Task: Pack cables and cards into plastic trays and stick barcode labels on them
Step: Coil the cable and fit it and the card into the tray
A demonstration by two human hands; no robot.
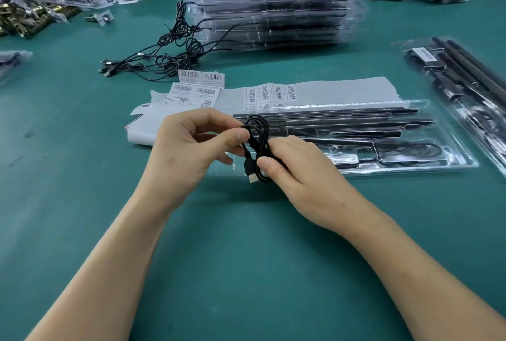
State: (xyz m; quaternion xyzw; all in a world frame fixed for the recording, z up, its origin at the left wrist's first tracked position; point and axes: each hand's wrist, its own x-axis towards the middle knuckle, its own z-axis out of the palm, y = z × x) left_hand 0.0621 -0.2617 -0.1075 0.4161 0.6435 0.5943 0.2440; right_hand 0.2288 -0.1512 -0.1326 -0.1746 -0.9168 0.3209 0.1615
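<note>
Cable (257,146), coiled black at frame centre over the tray's (465,161) left end, is pinched by both hands, left (191,143) and right (295,173); light and springy, so I would grip across the loops.

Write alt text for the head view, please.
The left hand and right hand hold a coiled black USB cable at one end of a clear plastic tray on a green table. Barcode label sheets lie behind it, with loose cables and a stack of trays farther back.
</note>
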